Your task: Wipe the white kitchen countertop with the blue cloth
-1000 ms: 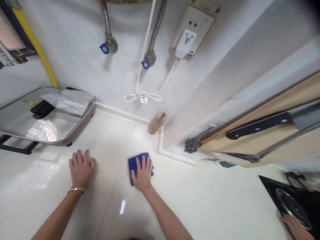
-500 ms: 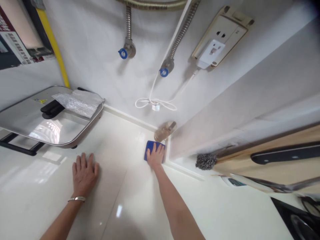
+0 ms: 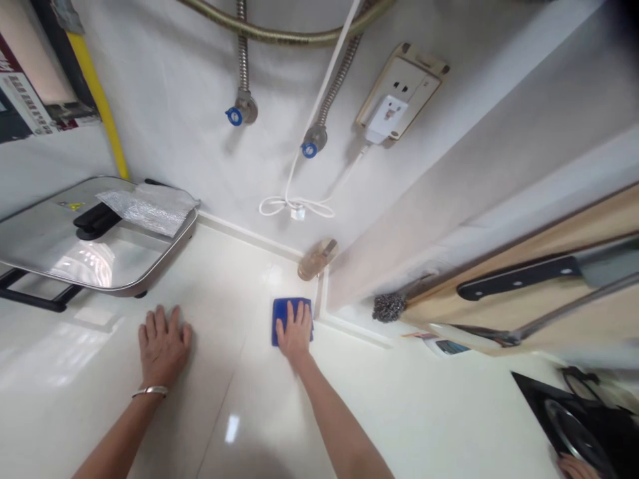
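Observation:
My right hand (image 3: 294, 330) lies flat on a blue cloth (image 3: 278, 319), pressing it to the cream tiled countertop (image 3: 239, 392) near the wall's skirting strip. The cloth's edges show around my fingers. My left hand (image 3: 162, 346) rests open and palm down on the bare countertop, holding nothing, with a metal bangle (image 3: 150, 392) at its wrist. Another person's hand (image 3: 576, 468) shows at the lower right corner, beside a black cooktop.
A steel-rimmed pan lid (image 3: 90, 253) with a black handle stands at the left. A small amber glass bottle (image 3: 317, 259) sits in the corner. On the right lie a wooden cutting board (image 3: 524, 313), a black-handled knife (image 3: 519, 279) and a steel wool scrubber (image 3: 389, 307).
My right hand and the cloth slid up toward the wall corner, then came back down a little. My left hand stayed in place on the countertop.

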The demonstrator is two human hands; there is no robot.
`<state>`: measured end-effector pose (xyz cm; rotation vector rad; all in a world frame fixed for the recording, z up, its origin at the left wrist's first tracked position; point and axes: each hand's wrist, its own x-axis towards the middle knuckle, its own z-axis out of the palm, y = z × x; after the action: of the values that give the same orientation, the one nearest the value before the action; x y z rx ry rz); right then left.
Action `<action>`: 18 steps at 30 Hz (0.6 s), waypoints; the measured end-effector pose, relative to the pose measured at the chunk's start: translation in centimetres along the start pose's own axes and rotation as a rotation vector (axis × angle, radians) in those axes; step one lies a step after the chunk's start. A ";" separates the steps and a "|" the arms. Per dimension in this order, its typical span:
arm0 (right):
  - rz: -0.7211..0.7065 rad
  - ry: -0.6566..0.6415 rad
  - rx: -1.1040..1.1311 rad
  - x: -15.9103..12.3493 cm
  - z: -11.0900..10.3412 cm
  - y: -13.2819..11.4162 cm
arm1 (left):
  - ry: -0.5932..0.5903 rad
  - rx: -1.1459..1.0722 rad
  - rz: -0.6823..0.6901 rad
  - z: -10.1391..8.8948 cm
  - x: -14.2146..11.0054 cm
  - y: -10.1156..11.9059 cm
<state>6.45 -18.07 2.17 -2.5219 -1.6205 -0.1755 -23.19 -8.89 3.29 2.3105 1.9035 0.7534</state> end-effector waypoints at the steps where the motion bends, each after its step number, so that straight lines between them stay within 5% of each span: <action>1: -0.021 0.016 0.020 -1.7 0.0 -0.1 | 0.006 0.000 0.005 0.1 0.0 -0.1; 7: -0.111 0.055 0.093 -10.9 -1.0 2.6 | 0.031 -0.014 0.020 0.4 0.0 -0.4; 18: 0.186 0.130 0.002 -27.1 -2.8 16.1 | 0.005 -0.105 0.086 -0.1 0.0 -0.1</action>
<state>9.82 -49.43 -0.58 -2.5820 -1.3301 -0.3099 -23.30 -8.87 3.40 2.3412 1.7310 0.8468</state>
